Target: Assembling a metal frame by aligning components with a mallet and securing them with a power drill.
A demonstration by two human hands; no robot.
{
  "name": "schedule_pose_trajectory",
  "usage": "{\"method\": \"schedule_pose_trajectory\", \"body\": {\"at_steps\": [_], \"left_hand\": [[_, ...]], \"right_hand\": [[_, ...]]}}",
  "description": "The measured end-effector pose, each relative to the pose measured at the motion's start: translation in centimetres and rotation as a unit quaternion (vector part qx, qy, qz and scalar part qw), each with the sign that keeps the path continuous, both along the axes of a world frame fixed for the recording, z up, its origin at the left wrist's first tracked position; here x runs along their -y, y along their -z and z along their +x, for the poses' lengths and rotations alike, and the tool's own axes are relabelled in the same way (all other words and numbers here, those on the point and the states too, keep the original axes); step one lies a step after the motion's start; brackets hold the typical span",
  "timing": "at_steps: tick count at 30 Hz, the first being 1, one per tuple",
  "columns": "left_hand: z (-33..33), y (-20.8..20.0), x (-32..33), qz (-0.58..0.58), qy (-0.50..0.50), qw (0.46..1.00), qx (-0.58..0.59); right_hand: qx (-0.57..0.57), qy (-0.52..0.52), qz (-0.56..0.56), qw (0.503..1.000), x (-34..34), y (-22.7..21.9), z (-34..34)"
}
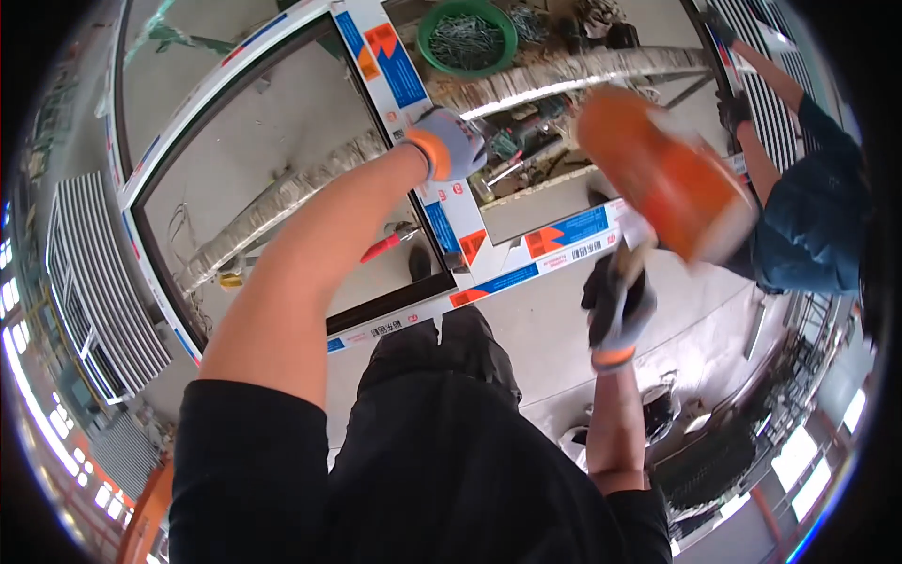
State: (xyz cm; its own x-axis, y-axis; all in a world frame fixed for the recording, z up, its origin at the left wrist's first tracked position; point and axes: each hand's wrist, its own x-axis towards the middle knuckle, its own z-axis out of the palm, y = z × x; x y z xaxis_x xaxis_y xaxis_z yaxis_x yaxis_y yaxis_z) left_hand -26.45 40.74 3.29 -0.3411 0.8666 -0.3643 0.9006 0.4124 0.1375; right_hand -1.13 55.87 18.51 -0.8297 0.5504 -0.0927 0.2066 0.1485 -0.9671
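A white window frame [512, 279], covered in blue, orange and white protective film, lies in front of me. My left hand [451, 146], in a grey glove with an orange cuff, has its fingers curled over the frame's middle bar. In my right hand [620, 305], also gloved, is the pale handle of a mallet [658, 174]. The mallet's big orange head is raised above the frame's right part and smeared by motion. It covers part of the frame and the things behind it.
Beyond the middle bar stands a green basin [467, 38] full of screws. Wrapped support beams [272, 207] run beneath the frame, and a red-handled tool [381, 247] shows through it. A co-worker in a dark blue shirt [813, 221] works at the right. Slatted panels [103, 282] stand left.
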Motion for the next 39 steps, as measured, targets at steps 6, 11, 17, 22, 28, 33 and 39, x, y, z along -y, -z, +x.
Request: {"method": "schedule_pose_trajectory", "body": {"at_steps": [6,11,17,22,28,33,39], "left_hand": [[0.6,1.3,-0.9,0.02,0.023,0.999,-0.031],[0.8,-1.2,-1.7,0.01,0.029,1.0,0.001],[1.2,0.7,0.5,0.034,0.002,0.999,-0.034],[0.7,3.9,0.6,0.104,0.017,0.99,-0.09],[0.8,2.2,0.1,0.107,0.015,0.992,-0.065],[0.5,3.4,0.9,0.141,0.009,0.988,-0.064],[1.0,1.6,-0.1,0.084,-0.014,0.993,-0.076]], "right_hand": [[0.294,-0.168,0.283,0.897,4.7,9.1,11.1],[0.374,-0.151,0.24,0.883,5.8,7.4,12.0],[0.395,-0.077,0.2,0.893,4.7,7.3,13.1],[0.329,0.063,0.228,0.914,-3.9,8.6,13.2],[0.019,0.263,-0.018,0.964,-15.7,1.4,7.0],[0.374,0.12,0.285,0.875,-23.8,8.9,7.5],[0.353,0.083,0.234,0.902,-25.7,10.2,7.1]]}}
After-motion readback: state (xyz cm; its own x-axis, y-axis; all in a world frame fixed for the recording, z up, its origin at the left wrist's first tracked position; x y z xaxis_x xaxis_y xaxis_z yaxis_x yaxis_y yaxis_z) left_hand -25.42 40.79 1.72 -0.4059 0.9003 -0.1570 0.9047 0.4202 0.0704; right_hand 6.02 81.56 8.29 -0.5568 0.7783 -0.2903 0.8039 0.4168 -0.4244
